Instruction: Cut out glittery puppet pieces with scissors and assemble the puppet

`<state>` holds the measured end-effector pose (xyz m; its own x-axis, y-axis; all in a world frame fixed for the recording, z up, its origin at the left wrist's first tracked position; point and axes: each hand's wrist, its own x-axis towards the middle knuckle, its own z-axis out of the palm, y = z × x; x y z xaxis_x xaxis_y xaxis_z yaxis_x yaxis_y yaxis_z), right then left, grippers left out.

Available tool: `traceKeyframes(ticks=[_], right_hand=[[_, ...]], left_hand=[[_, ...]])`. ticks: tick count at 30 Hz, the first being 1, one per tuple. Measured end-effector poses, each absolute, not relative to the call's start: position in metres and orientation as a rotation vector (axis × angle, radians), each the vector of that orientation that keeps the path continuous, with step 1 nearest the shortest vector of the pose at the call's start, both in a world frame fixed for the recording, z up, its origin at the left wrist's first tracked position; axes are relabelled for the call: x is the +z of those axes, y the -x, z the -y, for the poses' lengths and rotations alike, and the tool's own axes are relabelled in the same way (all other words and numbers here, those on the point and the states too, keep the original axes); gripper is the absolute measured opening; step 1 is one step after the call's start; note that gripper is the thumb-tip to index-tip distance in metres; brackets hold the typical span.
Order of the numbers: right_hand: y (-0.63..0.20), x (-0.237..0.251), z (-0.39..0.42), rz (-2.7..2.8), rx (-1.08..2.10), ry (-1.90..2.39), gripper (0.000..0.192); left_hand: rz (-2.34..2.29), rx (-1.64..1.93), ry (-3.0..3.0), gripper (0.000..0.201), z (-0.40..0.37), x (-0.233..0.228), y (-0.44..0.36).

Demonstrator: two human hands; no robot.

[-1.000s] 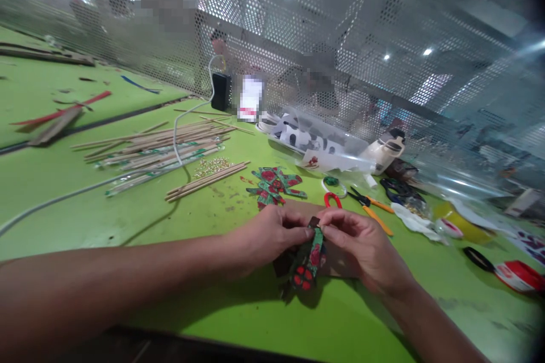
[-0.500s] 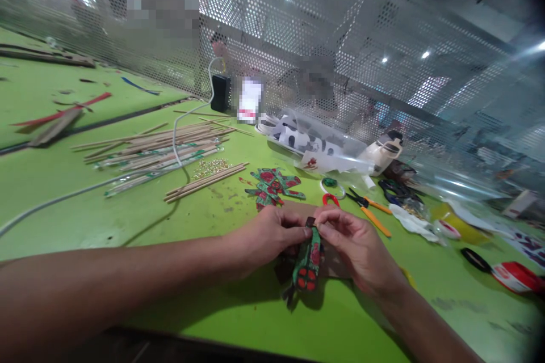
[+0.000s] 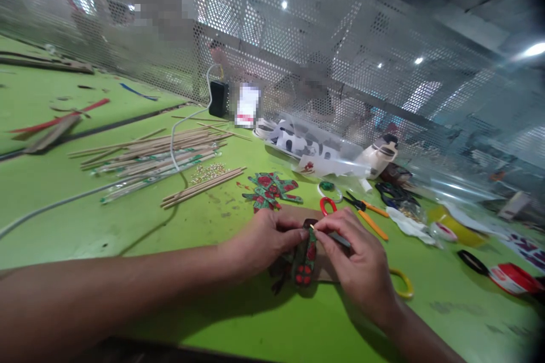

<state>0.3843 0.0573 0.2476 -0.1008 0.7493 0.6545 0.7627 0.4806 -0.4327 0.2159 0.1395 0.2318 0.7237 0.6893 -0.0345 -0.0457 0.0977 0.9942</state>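
Left hand (image 3: 272,238): gripping, thumb pressed on the upper end of the floral strip (image 3: 311,250). Strip is over the brown card (image 3: 326,269): long, narrow, flat, dark-edged, green ground with red flowers, a cluster of rounded red patches at its lower end. Material unclear, cloth-like print.

Right hand (image 3: 355,255): thumb and forefinger pinched on a tiny pale sliver (image 3: 313,227) at the strip's upper end. Sliver too small to identify.

Beyond the card, to its left: loose pile of floral cutouts (image 3: 271,187), flat, same green/red print, overlapping. Further left: small scatter of shiny gold bits (image 3: 208,171), smooth round wooden sticks (image 3: 204,187) side by side, and clear plastic sleeves (image 3: 157,173) with green marks. White cable (image 3: 172,144) runs past them, smooth.

Just beyond the card: glossy red loop (image 3: 327,206). Beyond it to the right: cutters (image 3: 369,216), dark metal head, orange grips. Right of the card: yellow loop (image 3: 403,283), partly behind the right hand.

Far beyond the card: clear plastic tray (image 3: 293,152) with black-and-white patterned contents, then perforated mesh screen (image 3: 272,28). Tabletop (image 3: 230,317) under the card: smooth lime green, scuffed.
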Motion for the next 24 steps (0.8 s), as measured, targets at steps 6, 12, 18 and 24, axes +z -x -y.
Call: traceKeyframes(ticks=[6, 12, 18, 24], right_hand=[[-0.383, 0.247, -0.054, 1.9, 0.014, 1.268, 0.013], [-0.384, 0.251, -0.053, 1.873, -0.013, 1.275, 0.013], [-0.384, 0.252, -0.053, 1.893, -0.028, 1.265, 0.013], [-0.384, 0.251, -0.05, 1.909, -0.017, 1.271, 0.013]], left_hand=[[-0.608, 0.502, -1.336, 0.037, -0.142, 0.235, -0.21], [-0.614, 0.436, -1.283, 0.037, -0.141, 0.241, -0.208], [-0.58, 0.477, -1.392, 0.035, -0.142, 0.234, -0.209], [-0.472, 0.86, -1.88, 0.025, -0.139, 0.227, -0.212]])
